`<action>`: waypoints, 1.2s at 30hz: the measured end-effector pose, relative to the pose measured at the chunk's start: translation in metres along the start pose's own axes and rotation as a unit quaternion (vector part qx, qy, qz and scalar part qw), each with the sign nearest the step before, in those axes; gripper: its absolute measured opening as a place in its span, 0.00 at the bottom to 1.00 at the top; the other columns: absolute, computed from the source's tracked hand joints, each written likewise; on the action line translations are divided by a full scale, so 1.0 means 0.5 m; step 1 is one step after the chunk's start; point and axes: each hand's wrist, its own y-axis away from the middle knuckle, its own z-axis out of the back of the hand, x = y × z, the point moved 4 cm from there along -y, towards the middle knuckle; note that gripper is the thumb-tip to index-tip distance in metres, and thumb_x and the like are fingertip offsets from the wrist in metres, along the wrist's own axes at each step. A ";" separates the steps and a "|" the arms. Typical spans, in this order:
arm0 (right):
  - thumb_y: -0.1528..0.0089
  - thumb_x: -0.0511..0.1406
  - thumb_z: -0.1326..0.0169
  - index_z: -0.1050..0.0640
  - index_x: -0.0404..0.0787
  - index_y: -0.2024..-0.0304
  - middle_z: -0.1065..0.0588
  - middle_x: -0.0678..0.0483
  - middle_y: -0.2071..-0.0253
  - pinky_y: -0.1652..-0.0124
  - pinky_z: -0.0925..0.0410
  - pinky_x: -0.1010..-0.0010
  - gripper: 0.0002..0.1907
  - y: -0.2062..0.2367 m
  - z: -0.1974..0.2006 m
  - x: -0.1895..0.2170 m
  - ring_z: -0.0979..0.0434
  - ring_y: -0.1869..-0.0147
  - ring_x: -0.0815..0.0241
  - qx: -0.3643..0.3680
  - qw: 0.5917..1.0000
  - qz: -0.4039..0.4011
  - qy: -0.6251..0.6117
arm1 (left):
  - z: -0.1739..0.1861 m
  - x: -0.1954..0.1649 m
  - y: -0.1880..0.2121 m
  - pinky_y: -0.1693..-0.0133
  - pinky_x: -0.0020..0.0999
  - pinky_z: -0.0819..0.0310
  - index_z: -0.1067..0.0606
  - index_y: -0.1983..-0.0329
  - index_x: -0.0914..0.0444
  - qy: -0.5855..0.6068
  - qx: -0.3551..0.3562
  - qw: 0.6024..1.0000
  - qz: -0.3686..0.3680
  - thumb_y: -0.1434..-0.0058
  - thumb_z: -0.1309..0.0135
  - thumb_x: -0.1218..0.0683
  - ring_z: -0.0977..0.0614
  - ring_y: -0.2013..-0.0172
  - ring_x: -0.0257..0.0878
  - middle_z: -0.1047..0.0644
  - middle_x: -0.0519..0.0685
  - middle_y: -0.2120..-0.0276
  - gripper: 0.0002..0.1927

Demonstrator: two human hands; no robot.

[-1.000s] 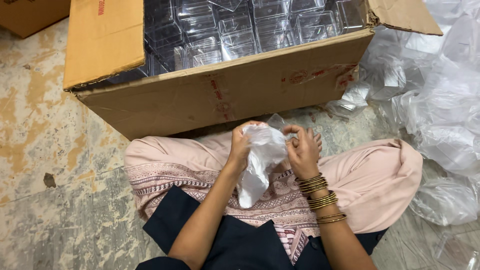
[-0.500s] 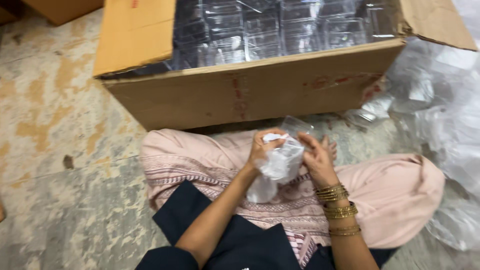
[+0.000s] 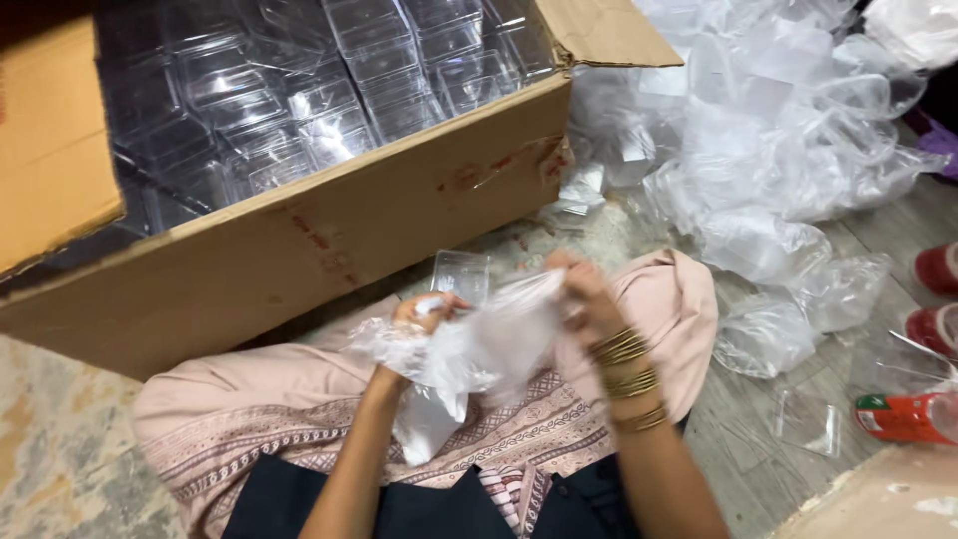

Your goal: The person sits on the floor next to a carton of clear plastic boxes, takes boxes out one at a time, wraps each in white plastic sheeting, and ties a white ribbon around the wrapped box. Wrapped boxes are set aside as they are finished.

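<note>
I sit on the floor with my legs crossed under pink cloth. My left hand [image 3: 424, 321] and my right hand [image 3: 581, 292], with gold bangles on its wrist, both grip a crumpled clear plastic bag [image 3: 479, 344] and stretch it between them over my lap. The bag's loose end hangs down over my knee. A small clear plastic box [image 3: 461, 273] stands on the floor just beyond my hands, partly hidden by the bag.
A large open cardboard carton [image 3: 329, 225] filled with several clear plastic boxes stands right in front of me. A heap of empty clear plastic bags [image 3: 778, 140] lies at the right. A red bottle [image 3: 898, 417] and red shoes [image 3: 936, 269] are at the far right.
My hands have pulled apart, stretching the plastic bag wider. The view has swung to the right, bringing the heap of bags and the bottle into sight.
</note>
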 end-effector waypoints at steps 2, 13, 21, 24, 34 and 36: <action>0.37 0.36 0.47 0.22 0.45 0.51 0.29 0.66 0.70 0.79 0.46 0.84 0.12 -0.006 0.104 0.112 0.34 0.73 0.76 -0.166 0.980 0.099 0.055 | 0.032 -0.033 0.002 0.74 0.27 0.37 0.19 0.69 0.64 -0.027 -0.053 0.997 -0.043 0.28 0.50 0.44 0.30 0.76 0.27 0.28 0.41 0.79 0.22; 0.37 0.26 0.50 0.30 0.33 0.63 0.30 0.54 0.66 0.64 0.36 0.67 0.02 -0.208 0.244 0.471 0.34 0.65 0.57 -0.362 0.705 0.436 0.427 | 0.135 -0.072 0.035 0.68 0.30 0.28 0.23 0.61 0.62 -0.179 -0.179 0.956 -0.148 0.46 0.42 0.56 0.25 0.71 0.32 0.24 0.44 0.73 0.10; 0.29 0.34 0.41 0.30 0.37 0.38 0.31 0.46 0.42 0.44 0.27 0.62 0.19 -0.381 -0.375 0.331 0.26 0.43 0.50 0.028 0.620 0.508 0.597 | 0.158 -0.007 0.028 0.47 0.36 0.27 0.24 0.52 0.65 -0.126 -0.091 0.953 -0.261 0.48 0.52 0.62 0.20 0.52 0.47 0.25 0.51 0.56 0.19; 0.30 0.49 0.35 0.31 0.33 0.39 0.34 0.37 0.43 0.50 0.31 0.49 0.32 -0.443 -0.543 0.284 0.32 0.44 0.37 -0.044 0.563 0.448 0.693 | 0.184 0.015 0.039 0.47 0.36 0.27 0.24 0.52 0.65 -0.095 -0.076 0.955 -0.271 0.48 0.52 0.62 0.20 0.52 0.46 0.24 0.51 0.56 0.19; 0.37 0.61 0.34 0.45 0.31 0.31 0.43 0.34 0.36 0.49 0.34 0.34 0.55 -0.470 -0.630 0.168 0.39 0.35 0.30 -0.134 0.616 0.348 0.694 | 0.206 0.007 0.051 0.50 0.35 0.26 0.24 0.52 0.66 -0.057 -0.112 0.950 -0.285 0.48 0.51 0.64 0.21 0.53 0.42 0.22 0.51 0.57 0.19; 0.39 0.57 0.37 0.46 0.32 0.29 0.42 0.36 0.33 0.43 0.34 0.37 0.53 -0.476 -0.616 0.166 0.38 0.31 0.32 -0.123 0.633 0.331 0.689 | 0.208 0.000 0.052 0.50 0.35 0.26 0.24 0.52 0.66 -0.052 -0.122 0.951 -0.280 0.48 0.51 0.64 0.21 0.53 0.41 0.22 0.51 0.57 0.19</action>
